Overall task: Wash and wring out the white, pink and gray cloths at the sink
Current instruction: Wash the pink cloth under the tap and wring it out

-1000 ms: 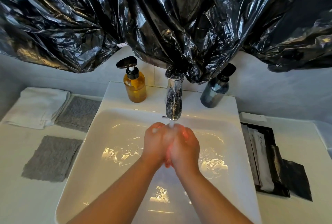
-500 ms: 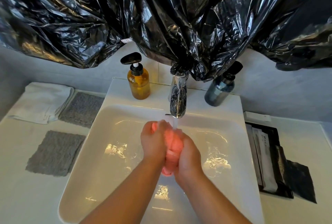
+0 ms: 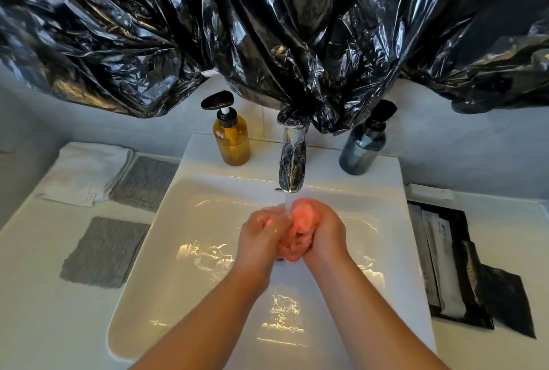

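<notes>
A bunched pink cloth [image 3: 301,221] sits between my two hands over the white sink [image 3: 190,221], right under the running tap [image 3: 292,158]. My left hand [image 3: 261,233] grips its left side and my right hand [image 3: 325,231] curls round its right side. Water falls onto the cloth. On the counter to the left lie a folded white cloth [image 3: 86,172], a gray cloth [image 3: 145,182] beside it, and a second gray cloth [image 3: 104,250] nearer to me.
An amber pump bottle [image 3: 231,139] stands left of the tap, a dark pump bottle [image 3: 364,148] to its right. A black tray with sachets [image 3: 445,262] lies on the right counter. Black plastic sheeting [image 3: 267,28] hangs over the wall above.
The cloth has shifted up between my hands, so more pink shows at the top under the stream. My hands have kept squeezing and rubbing it under the tap.
</notes>
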Available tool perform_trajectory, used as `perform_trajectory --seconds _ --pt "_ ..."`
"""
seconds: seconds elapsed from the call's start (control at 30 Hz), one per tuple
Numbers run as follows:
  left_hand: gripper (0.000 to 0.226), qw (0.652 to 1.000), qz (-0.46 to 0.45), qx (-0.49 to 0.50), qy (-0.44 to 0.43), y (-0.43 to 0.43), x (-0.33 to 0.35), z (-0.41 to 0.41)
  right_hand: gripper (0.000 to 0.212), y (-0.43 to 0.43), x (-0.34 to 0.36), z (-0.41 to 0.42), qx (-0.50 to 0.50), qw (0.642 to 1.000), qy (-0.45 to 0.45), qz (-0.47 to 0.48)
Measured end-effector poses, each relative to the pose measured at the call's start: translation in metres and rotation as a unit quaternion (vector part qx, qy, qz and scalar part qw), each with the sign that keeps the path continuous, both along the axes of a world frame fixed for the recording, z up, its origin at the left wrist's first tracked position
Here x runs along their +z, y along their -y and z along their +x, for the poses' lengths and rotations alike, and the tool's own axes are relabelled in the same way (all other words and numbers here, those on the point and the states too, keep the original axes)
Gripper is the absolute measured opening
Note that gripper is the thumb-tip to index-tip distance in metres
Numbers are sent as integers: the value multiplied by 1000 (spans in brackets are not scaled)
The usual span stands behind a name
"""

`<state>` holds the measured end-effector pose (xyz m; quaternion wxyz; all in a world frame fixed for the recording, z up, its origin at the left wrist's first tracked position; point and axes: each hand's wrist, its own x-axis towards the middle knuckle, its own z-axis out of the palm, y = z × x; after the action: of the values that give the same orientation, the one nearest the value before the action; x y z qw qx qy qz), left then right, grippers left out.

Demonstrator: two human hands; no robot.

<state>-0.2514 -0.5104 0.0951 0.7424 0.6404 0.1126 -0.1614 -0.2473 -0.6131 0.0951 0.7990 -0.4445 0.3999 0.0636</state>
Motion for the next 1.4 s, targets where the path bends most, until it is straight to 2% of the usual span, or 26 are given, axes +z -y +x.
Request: perform_trajectory --seconds 0.1,0.13,0.2,0.27,0.33,0.43,0.5,0.57,0.63,0.7,0.73,0.77,0.8,0.87,0.93,0.97,1.0,1.03,1.1,1.17,1.23,1.3,1.4 --pt "37 998 -41 5 -55 -9 -6 -7 27 -2 -4 -20 3 996 31 86" --pt "42 996 -46 8 -77 -11 -7 -10 25 -4 -1 -28 19 996 35 83" --pt "49 993 -38 36 -110 -12 -8 -12 24 -8 1 -46 62 997 55 -9" --pt "39 988 -8 107 -113 -11 -8 -12 24 -16 10 -62 106 984 83 -117" --pt "25 982 50 164 -85 -5 -1 -16 27 -28 17 -74 107 974 92 -174" --pt "27 980 109 167 2 4 18 -23 36 -39 26 -78 65 960 81 -259" --pt "32 986 88 138 36 6 27 -31 22 -38 31 -73 31 960 55 -272" --pt "25 991 58 108 52 4 35 -39 13 -33 33 -67 34 958 48 -281" --pt "26 997 14 63 44 -2 41 -44 9 -27 35 -60 45 960 56 -272" --pt "38 999 -21 2 41 -12 44 -46 9 -21 32 -54 30 970 62 -231" --pt "34 998 -20 -20 49 -18 44 -47 7 -18 30 -52 11 976 74 -205" --pt "23 997 -20 -36 58 -24 39 -48 3 -14 31 -50 -13 981 88 -172" --pt "18 998 -8 -46 51 -29 35 -50 10 -10 31 -49 -39 985 102 -135" --pt "25 999 -4 -51 -4 -35 25 -59 12 -1 30 -49 -74 989 126 -34" --pt "37 992 -98 -8 -82 -34 24 -62 14 3 31 -53 -56 988 139 30" --pt "31 979 -162 25 -122 -32 24 -59 17 2 30 -55 -26 989 137 51" --pt "32 963 -207 53 -165 -31 24 -53 29 0 31 -58 7 990 131 58" --pt "42 949 -231 61 -208 -30 25 -46 38 -2 30 -62 37 990 125 60" --pt "74 932 -234 0 -277 -30 20 -32 38 -4 26 -66 65 988 127 54" --pt "81 920 -227 -72 -310 -29 23 -30 30 -1 27 -69 70 986 142 53" --pt "71 917 -220 -114 -312 -26 28 -32 20 3 32 -70 77 981 164 68" --pt "46 926 -205 -106 -299 -24 25 -33 11 7 35 -69 86 981 167 42" --pt "29 930 -254 -27 -264 -17 27 -36 17 11 35 -69 38 988 99 -113"
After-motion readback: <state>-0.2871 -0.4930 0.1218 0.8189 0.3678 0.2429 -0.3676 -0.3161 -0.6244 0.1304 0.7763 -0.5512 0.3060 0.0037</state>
